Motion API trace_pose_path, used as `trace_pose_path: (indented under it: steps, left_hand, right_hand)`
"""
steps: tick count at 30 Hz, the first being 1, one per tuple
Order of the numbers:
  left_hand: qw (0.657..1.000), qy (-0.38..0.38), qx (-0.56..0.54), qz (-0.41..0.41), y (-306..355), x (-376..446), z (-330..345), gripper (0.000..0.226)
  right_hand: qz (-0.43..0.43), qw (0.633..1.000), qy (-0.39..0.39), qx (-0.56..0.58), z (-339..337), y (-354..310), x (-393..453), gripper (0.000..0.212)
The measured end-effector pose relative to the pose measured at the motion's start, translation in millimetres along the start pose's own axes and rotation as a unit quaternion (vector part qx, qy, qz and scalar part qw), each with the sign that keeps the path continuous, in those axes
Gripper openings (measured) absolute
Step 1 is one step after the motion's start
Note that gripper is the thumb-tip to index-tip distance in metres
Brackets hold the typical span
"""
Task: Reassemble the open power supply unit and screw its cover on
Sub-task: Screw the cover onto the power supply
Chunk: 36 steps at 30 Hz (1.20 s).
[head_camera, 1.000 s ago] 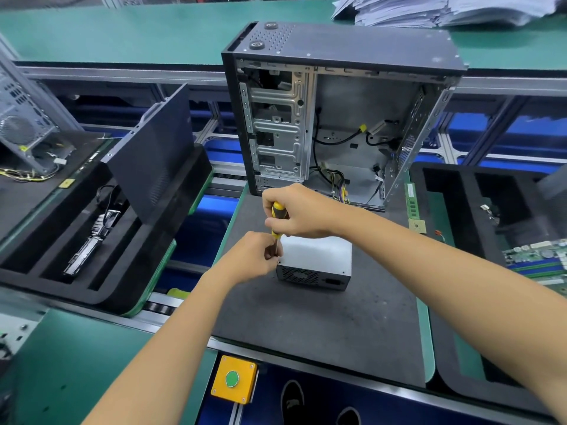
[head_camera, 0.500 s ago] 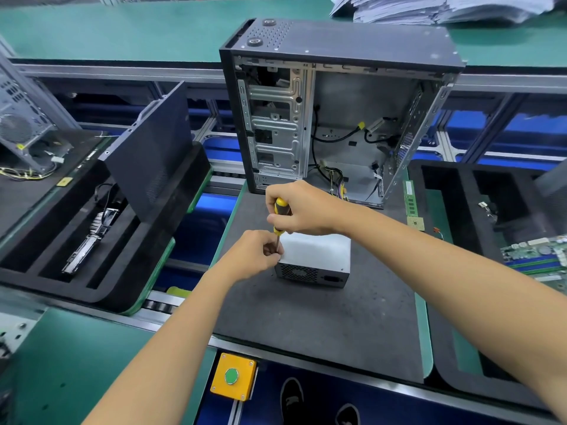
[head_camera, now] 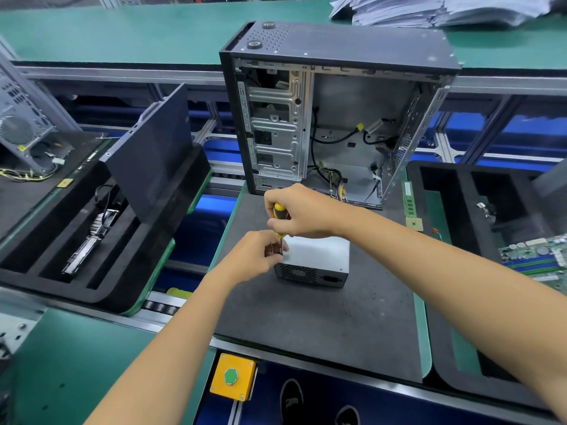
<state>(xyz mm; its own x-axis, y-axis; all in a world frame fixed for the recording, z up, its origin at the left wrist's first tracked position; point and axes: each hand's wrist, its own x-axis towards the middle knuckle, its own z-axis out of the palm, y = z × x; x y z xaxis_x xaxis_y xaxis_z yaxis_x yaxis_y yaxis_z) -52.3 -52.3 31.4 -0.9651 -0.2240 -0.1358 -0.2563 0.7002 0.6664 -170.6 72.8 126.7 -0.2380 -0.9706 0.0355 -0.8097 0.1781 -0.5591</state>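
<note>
Driving a corner screw, we grip the screwdriver point(head_camera: 278, 213) in our right hand point(head_camera: 302, 214), left hand point(head_camera: 260, 256) pinching its shaft; power supply point(head_camera: 316, 259) cover on, fastening unfinished.

1 power supply unit point(head_camera: 319, 254), 1 screwdriver point(head_camera: 278, 213) (yellow-handled), 2 hands point(head_camera: 302, 214)

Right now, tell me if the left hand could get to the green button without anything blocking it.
Probably yes. The green button sits on its yellow box at the near bench edge, below the left hand, with only bare mat between. But that hand is steadying the screwdriver and would have to let go.
</note>
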Motion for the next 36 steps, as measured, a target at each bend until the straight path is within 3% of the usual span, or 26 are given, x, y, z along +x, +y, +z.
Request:
trace_pose_path:
  steps: [18,29,36]
  left_hand:
    - [0.999,0.041,0.011,0.029,-3.9,-6.7,2.2,0.019]
    - [0.991,0.132,-0.012,0.028,-15.7,-14.7,19.5,0.019]
    - [0.995,0.094,-0.029,0.016,-18.9,-8.0,17.0,0.021]
  right_hand:
    - [0.013,0.999,0.014,0.037,4.6,1.7,-3.8,0.010]
    - [0.012,0.998,0.032,0.043,8.7,2.3,-1.8,0.011]
    - [-0.004,1.000,0.001,0.013,5.8,-1.9,3.8,0.009]
